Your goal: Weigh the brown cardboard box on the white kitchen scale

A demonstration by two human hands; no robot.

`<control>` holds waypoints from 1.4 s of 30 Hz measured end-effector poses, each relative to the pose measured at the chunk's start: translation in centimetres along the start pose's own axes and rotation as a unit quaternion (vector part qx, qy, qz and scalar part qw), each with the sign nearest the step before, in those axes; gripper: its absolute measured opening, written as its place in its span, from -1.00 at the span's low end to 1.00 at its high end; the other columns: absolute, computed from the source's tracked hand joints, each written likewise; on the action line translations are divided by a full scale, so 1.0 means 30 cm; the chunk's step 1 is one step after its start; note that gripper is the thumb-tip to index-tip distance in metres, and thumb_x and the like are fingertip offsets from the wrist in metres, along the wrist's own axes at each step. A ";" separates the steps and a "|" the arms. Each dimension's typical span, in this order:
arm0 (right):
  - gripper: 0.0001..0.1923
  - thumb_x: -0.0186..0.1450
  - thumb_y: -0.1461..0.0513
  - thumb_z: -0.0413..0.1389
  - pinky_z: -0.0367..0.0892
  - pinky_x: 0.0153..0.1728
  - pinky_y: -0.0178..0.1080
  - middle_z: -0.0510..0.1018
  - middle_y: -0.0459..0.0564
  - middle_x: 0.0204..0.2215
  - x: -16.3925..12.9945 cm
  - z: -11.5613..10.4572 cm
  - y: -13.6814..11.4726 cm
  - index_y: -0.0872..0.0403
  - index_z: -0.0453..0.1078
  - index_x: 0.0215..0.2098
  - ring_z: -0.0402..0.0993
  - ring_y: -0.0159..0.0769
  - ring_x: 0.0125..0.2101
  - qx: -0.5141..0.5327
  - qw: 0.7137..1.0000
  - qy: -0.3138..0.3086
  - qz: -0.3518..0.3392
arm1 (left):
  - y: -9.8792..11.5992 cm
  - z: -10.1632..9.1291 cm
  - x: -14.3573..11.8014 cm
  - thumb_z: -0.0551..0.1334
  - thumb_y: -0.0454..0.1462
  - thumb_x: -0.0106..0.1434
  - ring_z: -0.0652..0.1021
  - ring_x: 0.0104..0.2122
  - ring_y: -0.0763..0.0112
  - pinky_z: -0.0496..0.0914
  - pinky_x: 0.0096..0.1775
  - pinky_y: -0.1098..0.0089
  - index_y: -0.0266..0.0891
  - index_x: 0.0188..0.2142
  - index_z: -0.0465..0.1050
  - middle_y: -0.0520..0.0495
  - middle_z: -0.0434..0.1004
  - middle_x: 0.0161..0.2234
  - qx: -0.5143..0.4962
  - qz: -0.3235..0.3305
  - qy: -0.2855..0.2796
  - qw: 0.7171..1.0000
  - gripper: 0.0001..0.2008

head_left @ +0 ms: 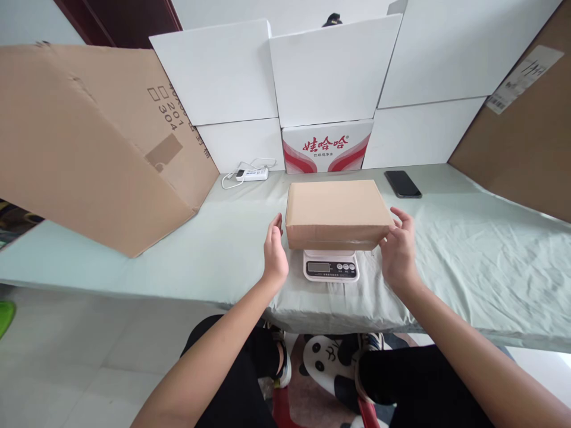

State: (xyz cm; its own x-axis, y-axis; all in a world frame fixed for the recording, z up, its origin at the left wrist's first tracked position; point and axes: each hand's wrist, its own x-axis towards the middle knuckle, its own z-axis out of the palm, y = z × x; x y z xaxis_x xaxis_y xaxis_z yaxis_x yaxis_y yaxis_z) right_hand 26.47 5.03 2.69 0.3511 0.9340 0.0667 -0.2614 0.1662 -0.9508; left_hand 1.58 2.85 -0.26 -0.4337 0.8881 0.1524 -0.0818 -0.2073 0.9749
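Left hand: fingers together, extended, open, just beside the left end of the cardboard box; contact cannot be confirmed. Right hand: fingers slightly spread and curved, fingertips at the box's right front corner. The box is plain brown, closed, resting on the white scale near the table front edge.

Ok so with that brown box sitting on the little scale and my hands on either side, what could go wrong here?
1. The cardboard box is far wider than the scale and overhangs it, so it may tip if nudged by the left hand or right hand.
2. The box's front edge sits close above the display, which could make reading awkward.
3. The scale rests on a wrinkled cloth, so it may not sit level.
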 end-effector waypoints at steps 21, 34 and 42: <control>-0.40 0.34 0.06 0.10 0.42 0.34 0.34 0.53 0.02 0.20 -0.048 -0.021 0.027 -0.28 0.32 0.35 0.45 0.11 0.30 -0.063 0.997 -0.043 -0.027 | 0.001 0.050 -0.025 0.01 0.05 0.60 0.36 0.58 0.06 0.27 0.57 0.07 -0.14 0.42 0.47 -0.18 0.43 0.54 0.002 0.020 -0.002 1.000 -0.40; -0.45 0.35 0.01 0.10 0.48 0.27 0.24 0.57 0.01 0.24 -0.061 -0.010 0.025 -0.24 0.39 0.30 0.50 0.11 0.28 -0.054 0.997 -0.042 -0.029 | 0.022 0.064 -0.032 0.05 0.27 0.53 0.55 0.40 -0.07 0.39 0.47 -0.01 -0.13 -0.06 0.67 -0.25 0.77 0.10 0.014 0.021 -0.022 0.999 -0.37; -0.41 0.36 0.01 0.06 0.53 0.28 0.22 0.53 0.01 0.38 -0.037 0.007 0.031 -0.25 0.34 0.36 0.49 0.09 0.37 -0.075 0.994 -0.060 -0.060 | 0.017 0.075 -0.019 0.06 0.31 0.51 0.54 0.40 -0.08 0.39 0.45 0.00 -0.13 0.03 0.68 -0.25 0.75 0.13 -0.004 0.039 -0.023 0.999 -0.32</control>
State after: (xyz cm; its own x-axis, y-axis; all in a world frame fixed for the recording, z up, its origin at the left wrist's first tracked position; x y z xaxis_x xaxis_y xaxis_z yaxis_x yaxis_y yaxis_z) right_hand 25.65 4.22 1.81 0.2598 0.9428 0.2087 -0.0839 0.2374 -0.9678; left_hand 3.81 3.16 0.52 -0.3969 0.8872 0.2353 -0.0565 -0.2795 0.9585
